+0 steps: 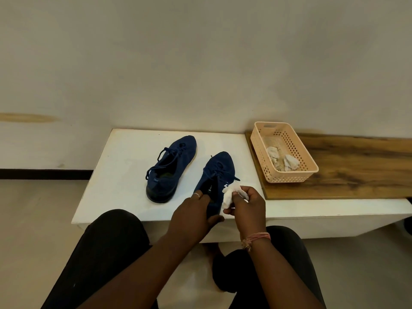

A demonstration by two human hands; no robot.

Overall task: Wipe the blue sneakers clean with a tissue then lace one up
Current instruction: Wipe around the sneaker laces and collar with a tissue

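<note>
While the person sits in front of the low white worktop [124,152], both hands are busy at the nearer of the two blue sneakers. The left hand [194,217] holds the right sneaker [217,172] at its heel end, with the fingers [198,195] curled over the collar and the thumb under the heel side; a ring is seen on one finger. The right hand [247,204] pinches a white tissue [229,196] between thumb and curled fingers, and the tissue touches the outer side of this sneaker, near the small white mark on it. A pink thread band [256,238] is around the right wrist. This sneaker lies near the front edge of the worktop with its toe pointing away from the person, and its laces look loose. The left sneaker [171,168] stands apart from it, more to the left and a little further back, also with the toe pointing away, its laces threaded but loose and its dark heel toward the person. To the right, a wooden board [356,166] lies on the worktop, and on its left end stands a beige plastic basket [310,172] with holes in the walls. Inside the basket lie some crumpled tissues [283,160], greyish in colour. The knees of the person, in black trousers [107,253], are below the front edge of the worktop, and a bare foot [211,248] rests on the pale floor [33,219] between them.
</note>
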